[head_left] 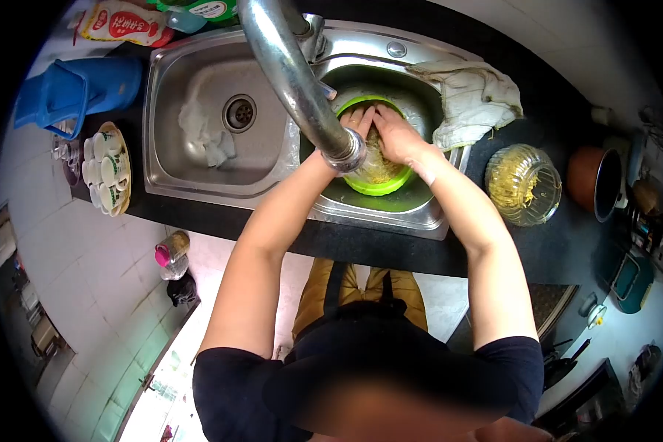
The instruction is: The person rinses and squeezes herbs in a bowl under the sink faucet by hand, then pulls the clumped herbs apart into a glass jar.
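A bright green plastic basin [376, 188] sits in the right bowl of the steel sink, with water and fine yellowish shreds [379, 171] inside it. My left hand [357, 122] reaches into the far left part of the basin, partly behind the faucet, its fingers stretched out. Beside it, almost touching, my right hand [396, 137] lies inside the basin with extended fingers. Neither hand visibly grips anything, though what is under the palms is hidden. The curved metal faucet [295, 77] hangs over my left wrist.
A crumpled white cloth [475, 99] drapes over the sink's right corner. On the right counter are a clear bowl of yellow shreds [523, 186] and a brown pot [593, 180]. Left of the sink stand a blue container [110, 82] and a tray of white cups [109, 169].
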Demonstrator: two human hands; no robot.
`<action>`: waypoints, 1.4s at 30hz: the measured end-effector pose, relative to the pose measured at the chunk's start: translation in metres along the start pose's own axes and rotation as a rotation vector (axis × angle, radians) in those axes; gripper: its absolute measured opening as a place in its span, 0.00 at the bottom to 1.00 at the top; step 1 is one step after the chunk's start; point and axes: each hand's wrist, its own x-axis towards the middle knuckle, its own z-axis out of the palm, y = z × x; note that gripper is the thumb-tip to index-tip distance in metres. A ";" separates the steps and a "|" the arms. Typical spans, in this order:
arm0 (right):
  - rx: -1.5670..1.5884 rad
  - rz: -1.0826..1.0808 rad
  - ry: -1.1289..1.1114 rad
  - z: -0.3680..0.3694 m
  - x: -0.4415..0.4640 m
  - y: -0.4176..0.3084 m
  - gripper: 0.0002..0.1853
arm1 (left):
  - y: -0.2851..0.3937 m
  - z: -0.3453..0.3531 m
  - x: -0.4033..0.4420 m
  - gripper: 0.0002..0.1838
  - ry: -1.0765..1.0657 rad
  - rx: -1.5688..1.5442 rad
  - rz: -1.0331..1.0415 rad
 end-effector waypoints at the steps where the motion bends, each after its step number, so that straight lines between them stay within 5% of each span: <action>1: -0.027 0.035 -0.056 -0.004 0.001 -0.005 0.20 | -0.002 0.004 0.000 0.35 -0.116 -0.025 -0.045; 3: 0.032 0.072 -0.502 -0.016 -0.003 -0.011 0.19 | -0.014 0.010 -0.002 0.35 -0.516 0.002 0.057; 5: 0.196 0.130 -0.827 -0.049 0.004 -0.023 0.18 | -0.025 0.021 -0.014 0.37 -0.444 -0.034 0.110; 9: 0.135 0.098 -0.134 -0.029 0.006 -0.015 0.21 | 0.011 -0.034 -0.003 0.41 -0.062 -0.029 0.081; 12: 0.042 0.243 -0.307 -0.016 -0.003 -0.020 0.27 | 0.017 -0.019 -0.007 0.42 -0.317 0.139 -0.078; 13: -0.007 0.291 -0.518 -0.022 -0.004 -0.026 0.32 | 0.029 -0.034 -0.009 0.41 -0.396 0.159 -0.096; 16: 0.090 0.332 -0.547 -0.028 -0.019 -0.037 0.34 | 0.019 -0.003 -0.022 0.39 -0.285 0.186 -0.104; 19: 0.355 0.634 -0.289 0.009 -0.025 -0.033 0.33 | 0.021 -0.008 -0.021 0.37 -0.422 0.073 -0.184; 22: 0.864 0.871 -0.145 0.035 -0.020 -0.030 0.32 | 0.004 0.015 -0.021 0.34 -0.209 -0.493 -0.302; 24: 1.514 1.029 -0.082 0.042 -0.021 -0.029 0.30 | 0.009 0.016 -0.023 0.34 -0.208 -1.227 -0.682; 25: 1.602 1.056 -0.053 0.029 -0.020 -0.037 0.29 | 0.012 0.012 -0.022 0.33 -0.196 -1.596 -0.869; 27: 1.778 1.106 0.004 -0.006 -0.019 -0.066 0.28 | -0.015 0.069 -0.030 0.34 -0.040 -1.321 -0.506; 29: 1.577 0.964 0.066 0.000 -0.025 -0.079 0.29 | 0.026 0.010 -0.015 0.30 0.096 -1.529 -0.879; 35: 0.944 0.359 0.338 -0.053 -0.027 -0.128 0.31 | 0.007 0.046 -0.027 0.16 0.174 -2.435 -0.995; 36: 0.935 0.393 0.354 -0.061 -0.027 -0.127 0.29 | 0.002 0.059 -0.030 0.16 0.279 -2.510 -0.911; 37: 0.927 0.426 0.369 -0.068 -0.028 -0.122 0.27 | 0.019 0.039 -0.031 0.15 0.276 -2.195 -0.720; 38: 0.918 0.459 0.383 -0.071 -0.030 -0.116 0.25 | 0.013 0.036 -0.032 0.16 0.187 -2.535 -0.738; 40: 0.634 0.510 0.607 -0.053 -0.033 -0.091 0.20 | 0.028 0.015 -0.026 0.16 0.276 -2.569 -0.827; 42: 1.405 0.891 0.642 -0.043 -0.026 -0.083 0.21 | 0.046 -0.010 -0.029 0.17 0.250 -2.596 -0.838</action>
